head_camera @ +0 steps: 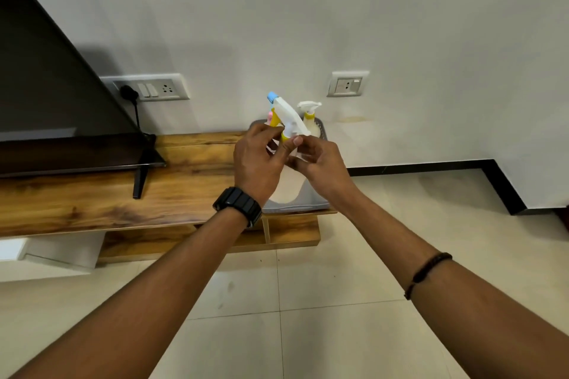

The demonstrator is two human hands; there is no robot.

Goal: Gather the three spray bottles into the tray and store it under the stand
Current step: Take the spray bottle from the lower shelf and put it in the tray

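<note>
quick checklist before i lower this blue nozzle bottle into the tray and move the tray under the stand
1. Hold on the blue-nozzle spray bottle: left hand and right hand both at its neck. Ok.
2. Bottle over the grey tray: its body sits above the tray. Ok.
3. Other bottles in the tray: the yellow-collared bottle stands at the back; a pink nozzle shows behind the left hand, its bottle hidden. Cannot tell for the third.
4. Tray seated on the wooden stand: at the right end, near the edge. Cannot tell how securely.
5. Space on the lower shelf: largely hidden by the top. Cannot tell.
</note>
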